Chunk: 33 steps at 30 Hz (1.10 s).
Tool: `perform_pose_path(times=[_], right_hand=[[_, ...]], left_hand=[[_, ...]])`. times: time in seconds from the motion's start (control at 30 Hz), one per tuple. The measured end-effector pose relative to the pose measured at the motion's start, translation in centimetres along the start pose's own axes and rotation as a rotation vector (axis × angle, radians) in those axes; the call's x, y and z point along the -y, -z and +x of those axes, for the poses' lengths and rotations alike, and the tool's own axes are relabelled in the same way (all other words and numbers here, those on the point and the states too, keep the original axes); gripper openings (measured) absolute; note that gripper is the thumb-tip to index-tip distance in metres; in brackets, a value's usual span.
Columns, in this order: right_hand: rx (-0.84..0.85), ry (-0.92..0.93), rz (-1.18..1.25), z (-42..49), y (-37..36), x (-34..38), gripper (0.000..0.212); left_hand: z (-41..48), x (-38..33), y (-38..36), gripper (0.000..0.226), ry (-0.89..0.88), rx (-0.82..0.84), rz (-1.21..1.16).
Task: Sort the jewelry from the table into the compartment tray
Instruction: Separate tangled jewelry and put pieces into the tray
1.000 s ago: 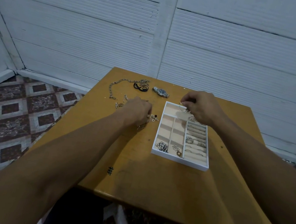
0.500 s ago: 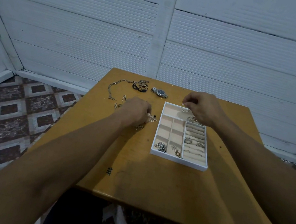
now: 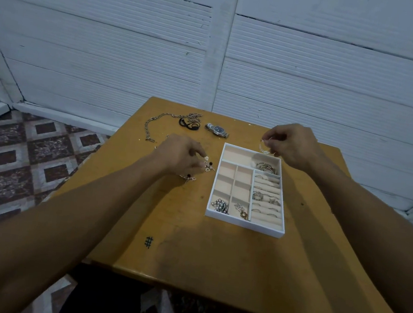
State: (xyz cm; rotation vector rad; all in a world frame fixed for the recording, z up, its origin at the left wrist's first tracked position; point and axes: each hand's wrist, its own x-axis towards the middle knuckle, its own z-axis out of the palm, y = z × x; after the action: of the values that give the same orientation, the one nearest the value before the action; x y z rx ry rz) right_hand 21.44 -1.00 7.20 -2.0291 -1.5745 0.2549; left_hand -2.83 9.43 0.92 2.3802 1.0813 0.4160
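Nearest me on the table (image 3: 212,262) I see a small black hash mark (image 3: 148,242). Beyond it sits the white compartment tray (image 3: 243,224). A cluster of grey beads (image 3: 219,206) lies in its near-left cell and a few small charms (image 3: 241,210) in the cell beside that. Several rings (image 3: 264,197) are tucked into the padded rolls on the right.

Left of the tray, my left grip (image 3: 179,156) is down on the table with its fingers curled over a scatter of loose small pieces (image 3: 207,168). I cannot tell whether it has one pinched.

Some bangles (image 3: 265,167) rest in the tray's wide far cell. Just above that far edge, my right grip (image 3: 293,146) pinches a thin silver loop (image 3: 263,148) between its fingertips, lifted off the tray.

Farther back lie a wristwatch (image 3: 216,129), a black band (image 3: 188,123) and a long chain (image 3: 151,128), near the white panelled wall (image 3: 134,55).
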Motion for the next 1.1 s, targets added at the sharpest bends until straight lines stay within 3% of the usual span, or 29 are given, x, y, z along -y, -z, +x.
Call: perform_pose_path(times=[0.23,0.47,0.87,1.1], right_hand=[[-0.033,-0.130,0.016,0.8,0.0,-3.1,0.010],[0.011,-0.224,0.059,1.2,-2.5,-5.4,0.010],[0.049,-0.249,-0.069,1.3,-4.4,-7.4,0.010],[0.043,-0.208,-0.157,1.1,-4.5,-7.3,0.015]], left_hand=[[-0.6,-0.3,1.0,0.025,0.069,0.017,-0.313],[-0.4,-1.8,0.5,0.021,0.091,0.064,-0.455],[-0.1,-3.0,-0.3,0.028,0.080,0.080,-0.432],[0.0,-3.3,-0.3,0.018,0.095,0.086,-0.393]])
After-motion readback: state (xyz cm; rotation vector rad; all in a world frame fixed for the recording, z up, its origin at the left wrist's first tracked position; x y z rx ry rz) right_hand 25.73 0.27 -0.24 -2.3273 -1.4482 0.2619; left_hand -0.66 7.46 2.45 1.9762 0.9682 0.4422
